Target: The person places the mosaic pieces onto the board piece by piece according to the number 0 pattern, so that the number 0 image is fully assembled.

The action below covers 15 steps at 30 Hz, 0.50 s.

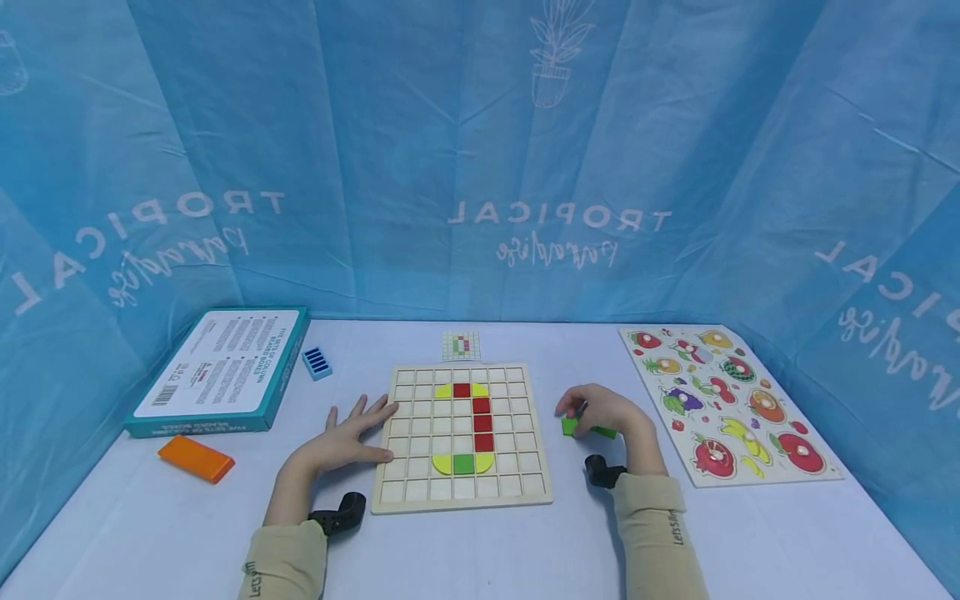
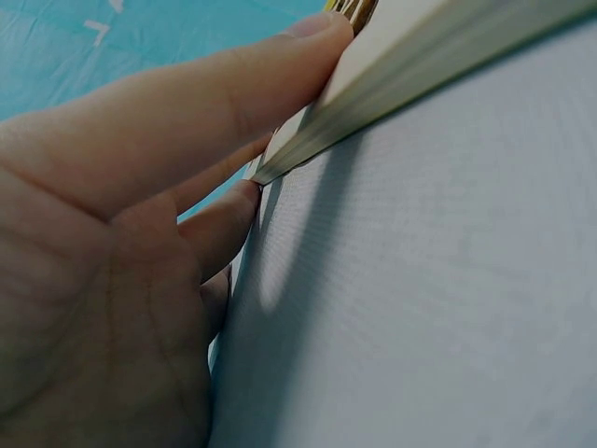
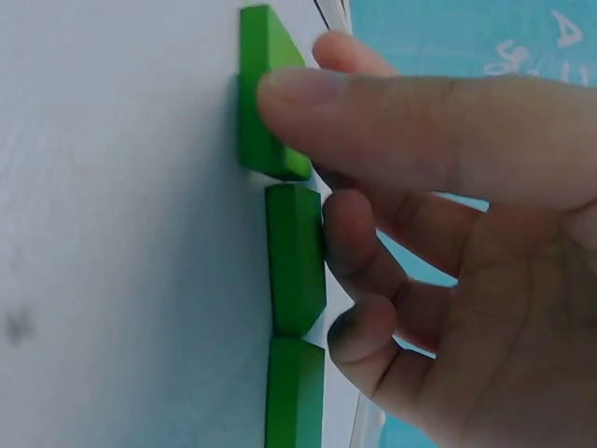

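A wooden grid board point(image 1: 457, 505) lies in the middle of the table. Several red tiles point(image 1: 482, 406), yellow rounded pieces point(image 1: 442, 465) and one green tile point(image 1: 463, 463) sit in its cells. My left hand point(image 1: 337, 444) is spread at the board's left side, with thumb and fingertips touching its edge. To the right of the board, my right hand point(image 1: 603, 408) pinches a green square tile point(image 3: 256, 103) between thumb and a partly hidden finger. Other green tiles point(image 3: 297, 261) stand in a row under its curled fingers in the right wrist view.
A small pattern card point(image 1: 460, 346) lies behind the board. At left are a teal-edged box point(image 1: 217, 367), a blue slotted piece point(image 1: 317, 363) and an orange block point(image 1: 197, 458). A fruit puzzle board point(image 1: 727, 404) lies at right. Blue cloth point(image 1: 480, 167) hangs around the table.
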Motion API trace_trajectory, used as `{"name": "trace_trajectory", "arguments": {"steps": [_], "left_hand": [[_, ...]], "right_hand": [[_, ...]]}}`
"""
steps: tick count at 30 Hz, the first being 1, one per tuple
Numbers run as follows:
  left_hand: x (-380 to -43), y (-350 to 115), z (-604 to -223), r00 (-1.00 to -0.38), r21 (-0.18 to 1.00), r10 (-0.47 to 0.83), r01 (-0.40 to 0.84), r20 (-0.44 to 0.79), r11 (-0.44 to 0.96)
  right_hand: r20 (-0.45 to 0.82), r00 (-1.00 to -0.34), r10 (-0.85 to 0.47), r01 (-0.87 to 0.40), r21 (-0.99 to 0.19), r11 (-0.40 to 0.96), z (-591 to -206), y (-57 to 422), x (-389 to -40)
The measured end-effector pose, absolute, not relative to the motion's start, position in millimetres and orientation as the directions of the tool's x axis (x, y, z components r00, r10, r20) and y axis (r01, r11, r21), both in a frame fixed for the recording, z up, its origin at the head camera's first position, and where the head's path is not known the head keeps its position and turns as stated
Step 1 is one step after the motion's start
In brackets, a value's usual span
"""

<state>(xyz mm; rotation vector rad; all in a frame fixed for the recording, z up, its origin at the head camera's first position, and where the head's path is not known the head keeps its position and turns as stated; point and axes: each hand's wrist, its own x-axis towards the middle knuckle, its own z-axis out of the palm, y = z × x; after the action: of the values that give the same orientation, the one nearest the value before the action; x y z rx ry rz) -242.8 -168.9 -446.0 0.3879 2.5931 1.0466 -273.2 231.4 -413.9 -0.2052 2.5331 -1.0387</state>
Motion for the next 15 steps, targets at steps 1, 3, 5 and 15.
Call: {"name": "trace_trajectory", "arguments": {"steps": [1, 3, 5, 15], "left_hand": [[-242.9, -169.0, -446.2, -0.913, 0.706, 0.363, 0.131, -0.188, 0.696], [-243.0, -169.2, -446.4, -0.913, 0.708, 0.363, 0.131, -0.188, 0.694], [-242.9, -169.3, -446.4, -0.913, 0.709, 0.363, 0.130, -0.187, 0.693], [-242.0, -168.7, -444.7, -0.911, 0.710, 0.366, 0.129, -0.191, 0.692]], "right_hand": [[-0.292, -0.916, -0.275, 0.005, -0.694, 0.720, -414.1, 231.0, -273.3], [-0.271, -0.924, -0.268, -0.014, -0.678, 0.735, -414.5, 230.2, -273.8], [-0.257, -0.934, -0.250, -0.018, -0.663, 0.749, -415.3, 229.3, -274.4], [-0.243, -0.960, -0.139, 0.047, -0.629, 0.776, -416.6, 222.9, -276.2]]}}
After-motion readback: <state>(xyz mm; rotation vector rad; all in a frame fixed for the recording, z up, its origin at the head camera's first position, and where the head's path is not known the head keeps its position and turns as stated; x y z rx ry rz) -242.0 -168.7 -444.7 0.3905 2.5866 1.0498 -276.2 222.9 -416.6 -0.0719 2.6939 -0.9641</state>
